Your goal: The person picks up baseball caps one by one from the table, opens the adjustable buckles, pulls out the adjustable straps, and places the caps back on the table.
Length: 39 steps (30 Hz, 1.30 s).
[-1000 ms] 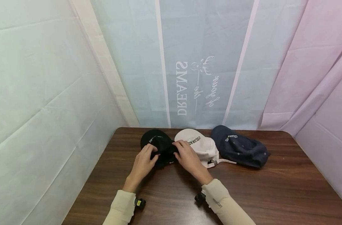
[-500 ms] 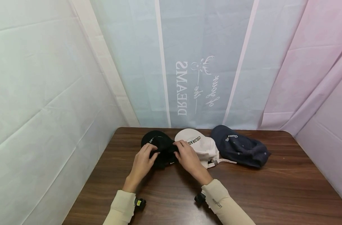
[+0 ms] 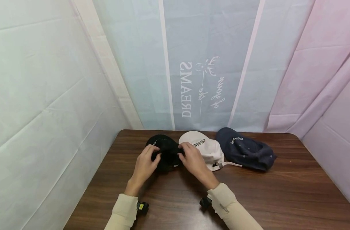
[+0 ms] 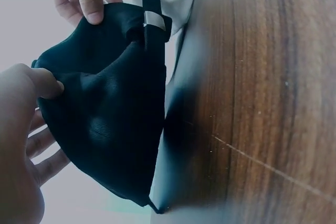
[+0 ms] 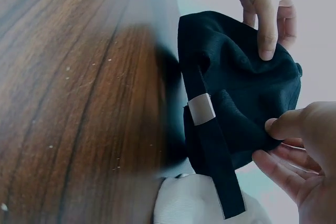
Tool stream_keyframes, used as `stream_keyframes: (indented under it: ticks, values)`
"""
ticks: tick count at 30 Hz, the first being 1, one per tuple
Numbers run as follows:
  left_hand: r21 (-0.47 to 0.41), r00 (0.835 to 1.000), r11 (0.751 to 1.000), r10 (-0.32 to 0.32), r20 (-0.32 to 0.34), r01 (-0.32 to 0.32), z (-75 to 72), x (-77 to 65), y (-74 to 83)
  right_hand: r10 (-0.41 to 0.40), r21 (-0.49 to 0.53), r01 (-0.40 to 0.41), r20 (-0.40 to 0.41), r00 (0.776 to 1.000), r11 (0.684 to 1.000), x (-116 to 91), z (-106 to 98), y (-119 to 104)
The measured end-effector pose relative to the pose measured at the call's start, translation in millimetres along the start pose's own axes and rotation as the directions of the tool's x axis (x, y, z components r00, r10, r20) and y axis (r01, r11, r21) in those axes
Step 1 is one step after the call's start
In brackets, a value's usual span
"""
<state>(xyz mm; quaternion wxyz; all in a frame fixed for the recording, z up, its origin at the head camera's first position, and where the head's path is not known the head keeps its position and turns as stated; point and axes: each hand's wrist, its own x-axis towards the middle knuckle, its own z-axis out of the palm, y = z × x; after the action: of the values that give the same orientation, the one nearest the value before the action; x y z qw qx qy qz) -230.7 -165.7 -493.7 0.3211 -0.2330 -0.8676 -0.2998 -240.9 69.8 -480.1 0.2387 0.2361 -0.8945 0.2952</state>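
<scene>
A black baseball cap [image 3: 167, 155] with pale lettering sits at the left end of a row of caps on the wooden table. On the left side of its crown, my left hand [image 3: 144, 163] pinches the fabric between thumb and fingers. My right hand [image 3: 193, 159] pinches the crown's right side, close by the white cap [image 3: 211, 152]. Seen from the left wrist, the cap's back faces me, its crown dented between the two hands. Its adjustment strap [image 5: 216, 145] carries a metal buckle [image 5: 201, 109] and a loose end that overlaps the white cap.
A navy cap [image 3: 246, 152] lies right of the white one, its crown toward the right. The white cap's strap [image 3: 232, 164] reaches over beside it. Behind the caps, the brown table [image 3: 278, 198] ends at a hanging printed curtain [image 3: 203, 38]; white fabric walls flank it.
The black cap has shifted slightly right, its crown tipping so that less lettering shows. My left hand has moved a little upward with it, while my right hand stays nearly in place.
</scene>
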Motion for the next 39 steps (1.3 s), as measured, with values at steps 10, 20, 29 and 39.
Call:
stream_keyframes:
  ticks: [10, 20, 29, 39]
  values:
    - [-0.019, 1.000, 1.000, -0.003, -0.017, 0.003, -5.3, 2.8, 1.8, -0.002, 0.039, 0.004, -0.036, 0.999, 0.999, 2, -11, -9]
    - [-0.038, 0.999, 0.999, 0.011, -0.047, -0.013, -11.9, 8.9, 8.2, -0.020, 0.098, 0.030, -0.100, 0.995, 0.995, 6, -24, -18]
    - [-0.042, 0.995, 0.997, 0.057, -0.086, -0.060, -19.8, 15.5, 18.5, -0.031, 0.136, 0.050, -0.138, 0.990, 0.989, 9, -32, -22]
    - [-0.006, 0.956, 0.974, 0.223, -0.191, -0.228, -25.9, 18.4, 33.8, -0.032, 0.165, 0.059, -0.166, 0.986, 0.984, 13, -39, -25]
